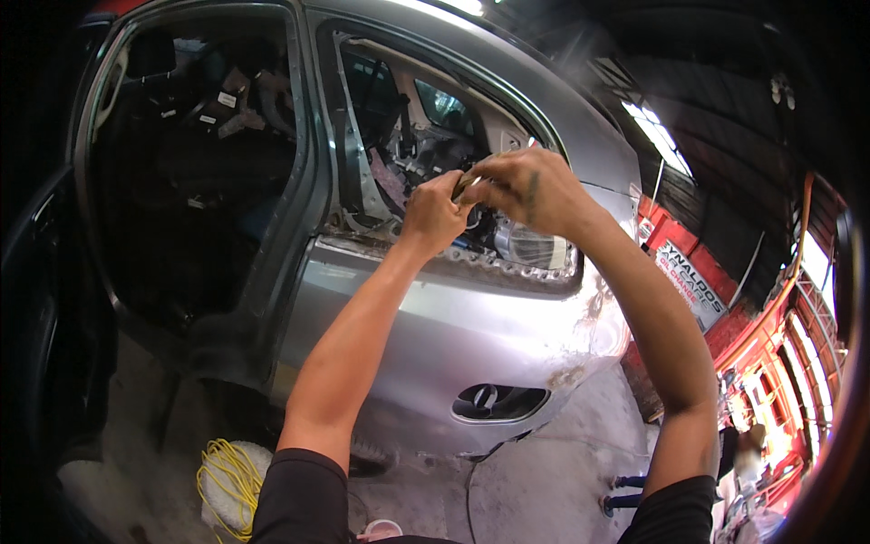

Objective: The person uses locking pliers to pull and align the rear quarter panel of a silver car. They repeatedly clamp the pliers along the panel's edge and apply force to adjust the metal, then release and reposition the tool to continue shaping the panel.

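Note:
My left hand and my right hand meet in the air in front of the window opening of a silver-grey car. Between their pinched fingers is a small thing with a dark part and a shiny, brownish edge; its kind cannot be told. Fingers of both hands are closed on it, the right hand coming from above. Below the hands runs the opening's rough metal sill, lined with small marks. Behind them, the bare car interior shows parts and wiring, partly covered by my hands.
An open doorway into the dark cabin is at left. Low on the silver panel sits an oval black recess. Yellow cord lies over a whitish bundle at lower left. A dark cable crosses the floor; another person's legs show at right.

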Motion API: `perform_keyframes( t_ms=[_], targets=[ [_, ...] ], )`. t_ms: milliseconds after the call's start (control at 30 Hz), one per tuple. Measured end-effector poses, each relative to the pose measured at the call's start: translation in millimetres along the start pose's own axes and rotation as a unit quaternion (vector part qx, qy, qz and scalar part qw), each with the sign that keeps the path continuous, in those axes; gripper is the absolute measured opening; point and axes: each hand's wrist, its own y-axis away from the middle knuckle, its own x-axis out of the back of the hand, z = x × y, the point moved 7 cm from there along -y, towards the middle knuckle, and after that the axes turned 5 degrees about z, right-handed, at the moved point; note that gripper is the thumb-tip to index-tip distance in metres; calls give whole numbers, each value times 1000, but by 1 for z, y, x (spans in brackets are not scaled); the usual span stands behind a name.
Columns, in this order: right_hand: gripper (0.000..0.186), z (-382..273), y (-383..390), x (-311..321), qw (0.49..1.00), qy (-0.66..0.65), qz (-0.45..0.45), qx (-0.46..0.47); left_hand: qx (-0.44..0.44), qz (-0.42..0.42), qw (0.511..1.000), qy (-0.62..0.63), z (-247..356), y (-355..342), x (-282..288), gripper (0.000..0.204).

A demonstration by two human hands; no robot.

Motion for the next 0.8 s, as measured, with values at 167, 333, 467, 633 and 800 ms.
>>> perform_keyframes(
  t_ms=[167,333,467,633,800],
  targets=[
    [25,79,9,7,967,-68,70,-235,5,5,999,38,9,1,-1,19],
    [26,89,19,-17,958,-146,-1,-247,4,0,1000,28,6,2,3,22],
    [28,93,18,-18,966,-143,6,-215,-8,-7,1000,19,6,2,1,26],
    [37,94,13,-20,970,-89,-32,-223,1,-4,999,42,9,2,3,22],
    [51,94,11,-27,951,-98,-18,-293,12,-6,999,42,5,1,4,22]
  ],
)
